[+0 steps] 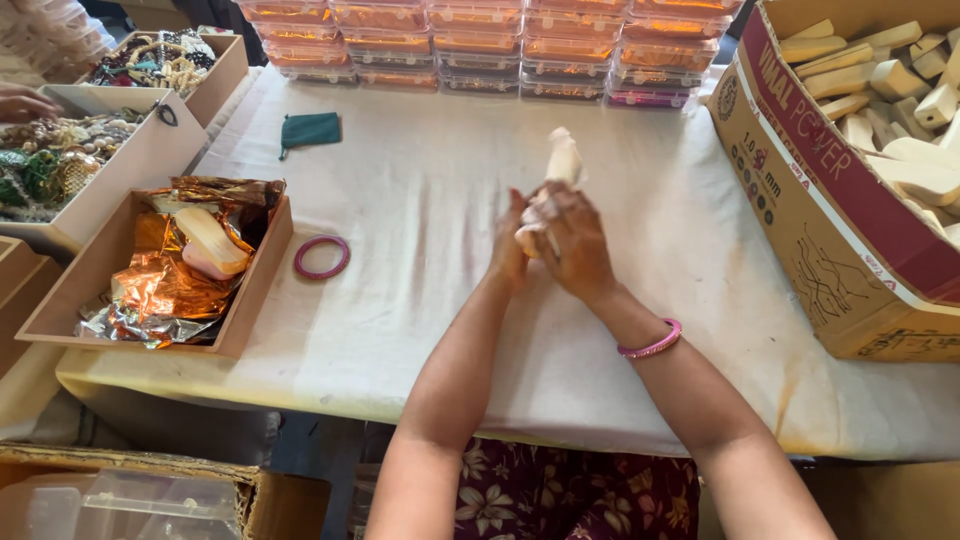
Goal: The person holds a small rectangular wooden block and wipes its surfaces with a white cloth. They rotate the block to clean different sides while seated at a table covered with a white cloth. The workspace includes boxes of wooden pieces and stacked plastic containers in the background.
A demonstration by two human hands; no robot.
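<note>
pale wooden piece (pixel 562 160), upright above mid-bench (pixel 420 200), lower end wrapped in right hand (pixel 578 245) and left hand (pixel 512 250); each grip closed on it. risk: piece slipping loose, dropping toward pink bangle (pixel 321 257).

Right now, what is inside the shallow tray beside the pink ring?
The tray holds crumpled copper foil with a pale wooden piece lying on top. The foil covers the tray's floor, so anything beneath it cannot be seen.
</note>
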